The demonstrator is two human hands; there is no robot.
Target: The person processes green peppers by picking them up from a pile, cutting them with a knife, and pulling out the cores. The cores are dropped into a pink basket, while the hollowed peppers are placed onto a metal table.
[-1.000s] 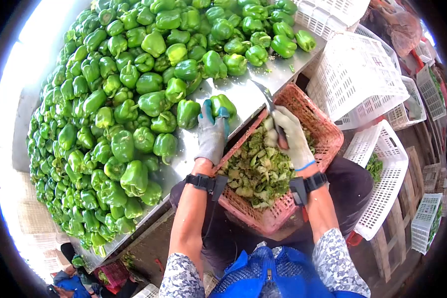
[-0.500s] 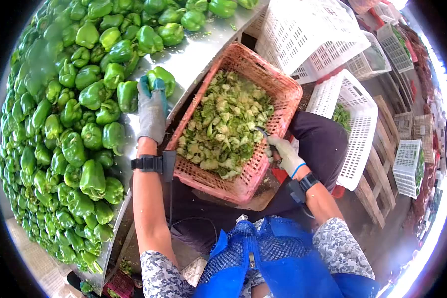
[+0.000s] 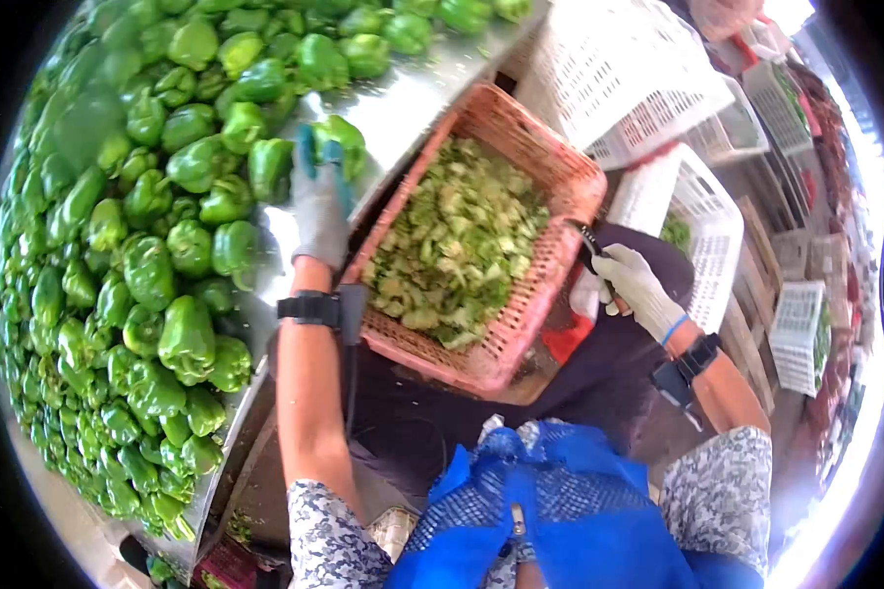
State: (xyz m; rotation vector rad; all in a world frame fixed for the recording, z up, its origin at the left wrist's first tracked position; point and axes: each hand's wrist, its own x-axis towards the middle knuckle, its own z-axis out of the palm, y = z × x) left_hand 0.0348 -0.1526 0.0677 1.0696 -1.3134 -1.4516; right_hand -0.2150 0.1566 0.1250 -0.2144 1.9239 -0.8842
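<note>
My left hand (image 3: 320,201), in a grey glove with teal fingertips, rests at the edge of the metal table. Its fingers and thumb are closed against the near side of a green bell pepper (image 3: 349,140) and partly cover it. My right hand (image 3: 636,285), in a pale glove, is closed around a small dark tool with a curved end (image 3: 585,240). That hand is just outside the right rim of the pink plastic crate (image 3: 562,257), above my knee. Pale green pepper cores and trimmings (image 3: 462,236) fill the crate's bottom.
A large heap of green bell peppers (image 3: 149,270) covers the metal table (image 3: 403,108) on the left. White crates (image 3: 648,74) stand at the back right. Another white crate (image 3: 722,221), with green pieces inside, is beside my knee near a wooden pallet (image 3: 751,339).
My right hand has drawn back with the tool, from over the trimmings to outside the crate's right rim. My left hand stays at the same pepper; the view has shifted slightly.
</note>
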